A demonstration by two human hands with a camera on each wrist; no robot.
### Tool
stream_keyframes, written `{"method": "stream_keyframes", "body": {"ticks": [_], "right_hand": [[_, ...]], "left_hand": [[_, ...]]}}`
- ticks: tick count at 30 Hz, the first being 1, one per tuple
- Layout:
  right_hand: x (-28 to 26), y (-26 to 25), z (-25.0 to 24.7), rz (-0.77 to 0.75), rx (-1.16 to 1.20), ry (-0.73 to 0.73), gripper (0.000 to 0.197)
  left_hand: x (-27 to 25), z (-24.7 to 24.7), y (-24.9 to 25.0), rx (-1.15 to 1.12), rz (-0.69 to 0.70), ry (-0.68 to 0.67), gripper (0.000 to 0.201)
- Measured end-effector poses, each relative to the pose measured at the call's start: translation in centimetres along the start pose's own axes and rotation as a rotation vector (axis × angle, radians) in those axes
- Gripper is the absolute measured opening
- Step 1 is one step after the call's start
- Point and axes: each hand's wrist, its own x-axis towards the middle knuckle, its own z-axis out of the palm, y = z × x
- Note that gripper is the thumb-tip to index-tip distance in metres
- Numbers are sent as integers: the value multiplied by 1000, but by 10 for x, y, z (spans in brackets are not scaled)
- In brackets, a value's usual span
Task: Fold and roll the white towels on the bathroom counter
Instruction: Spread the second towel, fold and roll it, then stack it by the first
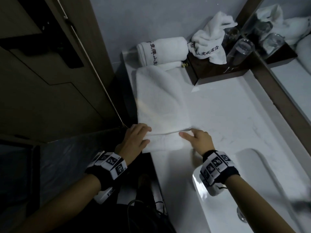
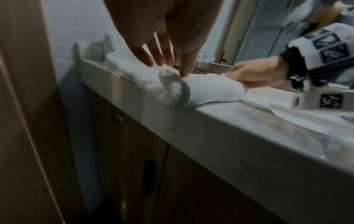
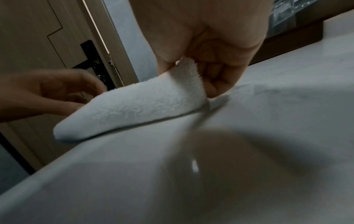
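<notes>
A long white towel (image 1: pixel 161 101) lies folded lengthwise on the white counter (image 1: pixel 227 115), and its near end is rolled up into a short roll (image 2: pixel 201 92). My left hand (image 1: pixel 148 135) grips the roll's left end, fingers over the top and thumb on the near side. At the roll's right end, my right hand (image 1: pixel 190 134) pinches the towel's edge (image 3: pixel 189 71) between thumb and curled fingers. A finished rolled towel (image 1: pixel 163 49) with black lettering lies at the back. A crumpled white towel (image 1: pixel 212 41) sits on a dark box (image 1: pixel 210 71).
Drinking glasses (image 1: pixel 240 47) stand on the dark box by the mirror (image 1: pixel 294 56). The sink basin (image 1: pixel 227 190) opens at the near right, just behind my right wrist. A wooden door (image 1: pixel 50 64) stands close to the counter's left edge.
</notes>
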Motion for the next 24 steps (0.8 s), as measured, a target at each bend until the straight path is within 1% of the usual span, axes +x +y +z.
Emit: {"method": "stream_keyframes", "body": {"ticks": [2,4,5,7,8,9,10,11,12,13,14,15,16,17,18,19,22,23,24], "right_hand": [[1,-4,3,21,56,3,44],[0,-7,4,36,87,34,38],[-1,-7,5,40,82,56,37],[-6,-9,7,50,38,117,36],[-8,-9,9,44,-7,167,38],[-10,-8,11,0,-64,249,42],[-12,-7,13,-89,-111,348,43],[-14,-6,14,-209,-129,429,42],[-14,-6,13,-328,-124,461,40],[-15,-4,10,-434,-114,425,35],[-15,-2,6,-519,-119,335,31],[-15,1,3,-570,-136,220,32],[-16,5,1,-584,-159,118,38],[-16,8,0,-575,-184,51,45],[-18,10,-1,-560,-202,23,49],[-19,10,-2,-550,-202,17,49],[-21,14,-7,-574,-97,17,38],[-23,16,-9,-536,-43,-6,37],[-25,19,-11,-459,13,-42,37]], "left_hand": [[-1,-2,9,173,152,-81,38],[-5,-5,17,263,298,-96,42],[-7,-6,19,298,327,-83,40],[-13,-6,20,314,333,-78,33],[-13,-7,19,330,334,-98,38],[-16,-7,19,350,328,-136,51],[-17,-7,19,361,311,-169,62],[-16,-9,20,363,275,-176,67],[-14,-10,21,359,248,-163,68],[-11,-11,21,328,226,-164,67],[-8,-10,21,246,201,-173,64],[-5,-12,20,139,146,-187,61],[-3,-11,16,67,79,-201,58],[-2,-13,14,26,35,-217,56],[0,-13,11,-5,16,-236,54],[2,-13,9,-30,13,-249,53],[4,-15,9,-96,40,-271,48],[4,-17,10,-117,34,-292,44],[3,-18,9,-142,26,-312,40]]}}
